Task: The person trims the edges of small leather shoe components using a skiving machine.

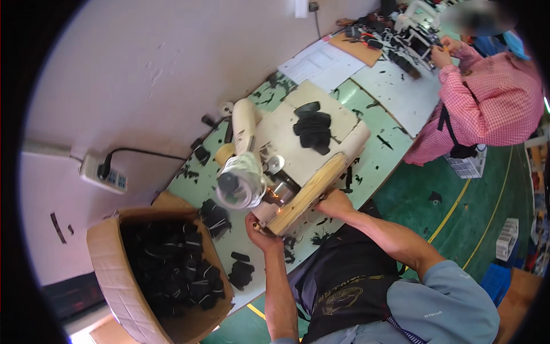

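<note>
A cream bench machine [275, 135] stands on the green worktable, with a pale wooden strip [315, 192] along its near edge. Orange sparks [278, 210] show at its metal working head, beside a clear round cover [242, 180]. My left hand [264, 236] is closed at the machine's near left corner, by a small brass-coloured knob [256, 226]; what it grips is hidden. Against the near side of the wooden strip rests my right hand [337, 204], its fingers mostly out of sight. Several dark pads [313, 127] lie stacked on top of the machine.
Left of the table, a cardboard box [103, 243] holds many black pieces. Black scraps [216, 218] litter the tabletop [366, 143]. A power strip [103, 174] hangs on the wall. At the far right, a co-worker in a pink checked garment [495, 103] handles parts near tools.
</note>
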Tool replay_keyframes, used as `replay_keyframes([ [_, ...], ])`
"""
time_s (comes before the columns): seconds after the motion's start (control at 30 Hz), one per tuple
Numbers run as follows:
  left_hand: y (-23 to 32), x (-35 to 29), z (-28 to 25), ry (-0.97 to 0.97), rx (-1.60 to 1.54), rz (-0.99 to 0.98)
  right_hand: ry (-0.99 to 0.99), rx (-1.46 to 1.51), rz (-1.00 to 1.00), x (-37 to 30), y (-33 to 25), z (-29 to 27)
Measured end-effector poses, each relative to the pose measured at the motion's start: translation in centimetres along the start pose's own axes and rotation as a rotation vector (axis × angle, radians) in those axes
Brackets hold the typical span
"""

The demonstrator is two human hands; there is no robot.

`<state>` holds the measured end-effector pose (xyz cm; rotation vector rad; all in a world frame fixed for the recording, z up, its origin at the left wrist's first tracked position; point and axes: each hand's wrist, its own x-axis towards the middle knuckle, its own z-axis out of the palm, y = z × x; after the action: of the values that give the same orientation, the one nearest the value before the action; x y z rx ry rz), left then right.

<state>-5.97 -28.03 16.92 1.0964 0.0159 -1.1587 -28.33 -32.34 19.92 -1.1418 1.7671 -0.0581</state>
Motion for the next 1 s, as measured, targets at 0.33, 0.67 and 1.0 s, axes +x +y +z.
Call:
replay_keyframes([
  [0.33, -0.5, -0.1, 0.1, 0.077, 0.064, 0.107, -0.027, 0.242, -0.078, 0.2, 0.4, 0.3],
  [0.67, 5.7, -11.2, -8.8, 0.337, 1.194, 0.499, -0.174, 0.408, 0.062, 0.3, 0.4, -0.6],
  [1.0, 7.2, -10.8, -18.8, 0.768, 1.471, 0.533, -0.242, 0.550, -0.057, -8.2, 0.1, 6.9],
])
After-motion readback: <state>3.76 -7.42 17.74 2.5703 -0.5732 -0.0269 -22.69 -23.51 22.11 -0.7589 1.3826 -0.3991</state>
